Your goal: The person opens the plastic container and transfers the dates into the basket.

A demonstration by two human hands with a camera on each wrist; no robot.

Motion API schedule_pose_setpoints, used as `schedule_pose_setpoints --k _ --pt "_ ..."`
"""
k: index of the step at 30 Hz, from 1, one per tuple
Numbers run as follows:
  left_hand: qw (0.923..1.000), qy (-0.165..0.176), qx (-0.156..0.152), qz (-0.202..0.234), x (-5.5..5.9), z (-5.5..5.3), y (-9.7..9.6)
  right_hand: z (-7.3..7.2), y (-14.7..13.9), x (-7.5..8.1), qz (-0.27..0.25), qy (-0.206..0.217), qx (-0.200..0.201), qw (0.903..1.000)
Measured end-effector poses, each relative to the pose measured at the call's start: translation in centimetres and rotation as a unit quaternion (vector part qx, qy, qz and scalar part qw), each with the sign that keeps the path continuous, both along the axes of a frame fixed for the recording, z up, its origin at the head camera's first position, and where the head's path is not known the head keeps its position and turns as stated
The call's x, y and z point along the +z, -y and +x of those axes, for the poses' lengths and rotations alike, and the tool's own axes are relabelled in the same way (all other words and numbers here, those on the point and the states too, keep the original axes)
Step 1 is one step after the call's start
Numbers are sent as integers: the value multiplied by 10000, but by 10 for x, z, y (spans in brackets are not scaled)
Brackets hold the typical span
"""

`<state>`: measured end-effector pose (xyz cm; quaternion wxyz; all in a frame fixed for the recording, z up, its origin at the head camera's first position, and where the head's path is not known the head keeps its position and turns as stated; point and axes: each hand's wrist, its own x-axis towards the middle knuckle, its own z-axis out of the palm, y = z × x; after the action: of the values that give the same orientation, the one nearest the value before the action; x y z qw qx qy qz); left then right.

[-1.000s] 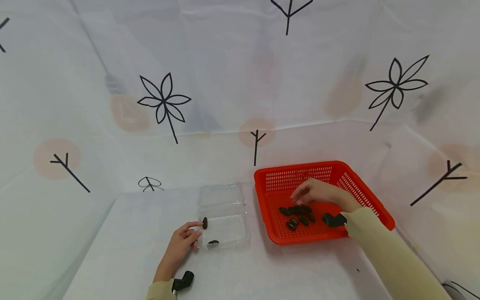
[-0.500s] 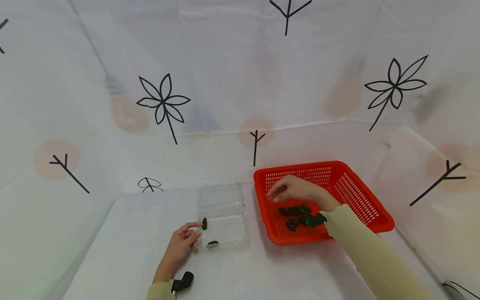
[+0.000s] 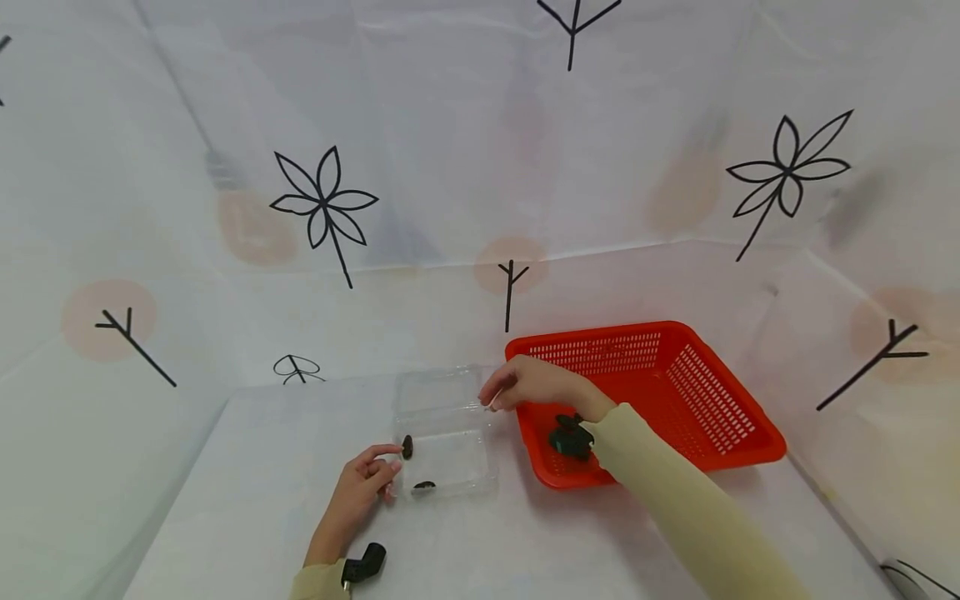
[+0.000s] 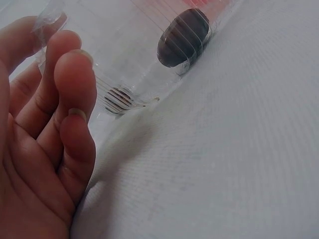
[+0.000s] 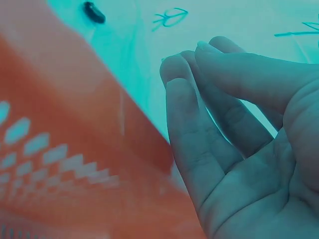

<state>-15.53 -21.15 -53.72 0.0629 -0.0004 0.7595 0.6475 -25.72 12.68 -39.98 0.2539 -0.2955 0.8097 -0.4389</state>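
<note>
A clear plastic box with its lid folded back lies on the white cloth. Inside it are two dark brown oval pieces, one by the left wall and one by the front wall; the nearer oval piece shows through the plastic in the left wrist view. My left hand holds the box's left edge, index finger over the rim. My right hand hovers between the red basket and the box, thumb and fingertips close together. Nothing shows between those fingertips; anything beyond them is hidden.
The red perforated basket stands at the right. Dark oval pieces in it are mostly hidden behind the right wrist and its black camera. A patterned white sheet hangs behind; a black cable lies at lower right.
My right hand has moved left from above the dark pieces in the basket, past its left rim, towards the clear box. The left hand and the box stay in place.
</note>
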Motion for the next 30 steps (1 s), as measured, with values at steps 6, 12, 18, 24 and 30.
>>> schedule_pose_setpoints --k 6,12,18,24,30 --pt "9999 -101 -55 -22 1 0 0 -2 26 -3 -70 367 145 9992" --pt "9995 -302 -95 59 0 0 1 -5 49 -11 32 545 338 9979" --pt "9997 -180 -7 186 2 1 0 -9 67 -19 177 396 518 9977" --pt "9998 -29 -8 188 5 1 0 -7 80 -27 201 673 553 9960" --pt "9999 -100 13 93 2 1 -1 -4 91 -36 376 750 616 9946"
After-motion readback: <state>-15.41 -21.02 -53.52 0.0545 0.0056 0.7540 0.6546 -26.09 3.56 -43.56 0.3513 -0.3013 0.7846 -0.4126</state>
